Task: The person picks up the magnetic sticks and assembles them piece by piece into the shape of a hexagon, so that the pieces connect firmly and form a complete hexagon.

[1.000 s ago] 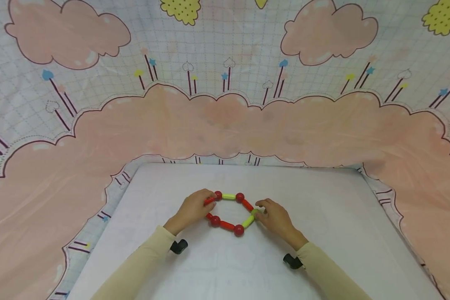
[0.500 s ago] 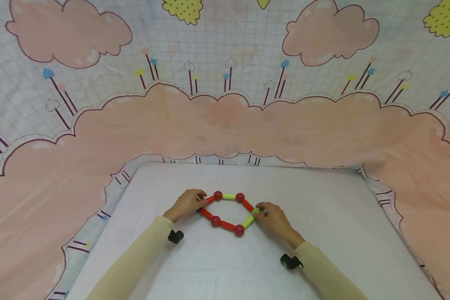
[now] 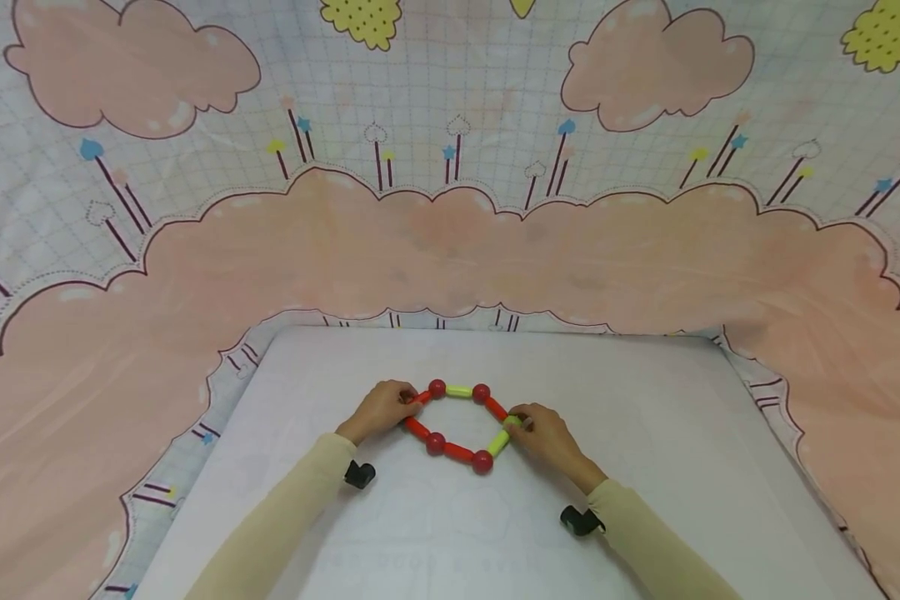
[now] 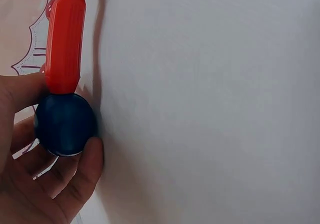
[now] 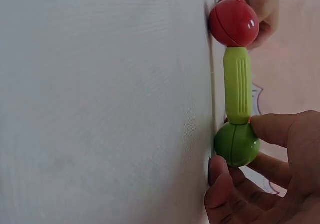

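Note:
A six-sided ring of toy rods and balls lies on the white table, its corners joined by red rods (image 3: 459, 452) and yellow-green rods (image 3: 498, 442). At its left corner my left hand (image 3: 378, 410) holds a glossy blue ball (image 4: 65, 124), thumb and fingers curled round it; a red rod (image 4: 66, 42) runs from that ball. The head view hides the blue ball behind the fingers. Opposite, my right hand (image 3: 547, 435) pinches the green ball (image 5: 235, 146) at the right corner, where a yellow-green rod (image 5: 237, 84) leads to a red ball (image 5: 235, 22).
The white tabletop (image 3: 645, 467) surrounds the ring. Behind and beside it hangs a cloth (image 3: 450, 250) printed with pink clouds. Dark wrist cameras sit under both sleeves, one by the left wrist (image 3: 359, 475) and one by the right (image 3: 582, 522).
My left hand slid left off the red rod, then came back right and closed on the left corner. The ring shifted slightly right. My right hand stayed at the green ball.

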